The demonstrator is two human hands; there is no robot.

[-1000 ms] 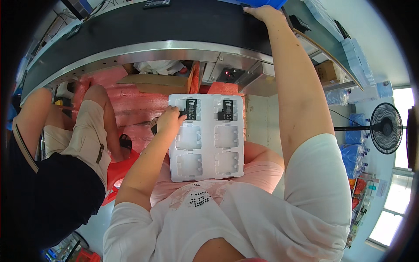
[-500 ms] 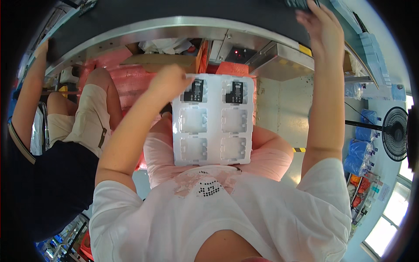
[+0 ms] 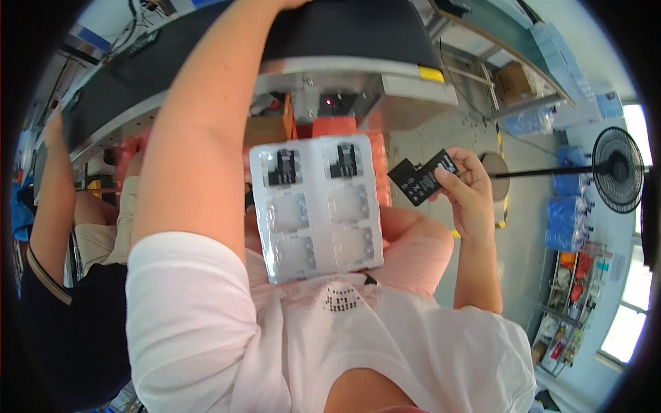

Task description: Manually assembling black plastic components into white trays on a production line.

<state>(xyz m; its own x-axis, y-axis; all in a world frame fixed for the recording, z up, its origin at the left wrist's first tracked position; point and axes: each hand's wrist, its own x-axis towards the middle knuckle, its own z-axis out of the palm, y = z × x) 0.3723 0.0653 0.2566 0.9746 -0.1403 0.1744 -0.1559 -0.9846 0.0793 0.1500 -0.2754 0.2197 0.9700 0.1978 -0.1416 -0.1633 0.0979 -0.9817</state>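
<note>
My right hand pinches a flat black battery pack with a notched corner and small pale print, held in the air right of the tray. A translucent white plastic tray with two columns of moulded pockets rests on my lap. Two similar batteries, one on the left and one on the right, lie in its far pockets; the pockets nearer me hold none. My left arm stretches far forward over the black belt, and the left hand is mostly cut off by the upper edge, its fingers hidden.
A black conveyor belt with a metal rim runs across the far side. Beneath it, a metal box juts out. A co-worker's arm reaches to the belt at left. A black fan stands at right.
My right hand has come back from the belt with a battery. The left hand has left the tray's far left corner and reached forward to the belt. The view has shifted right.
</note>
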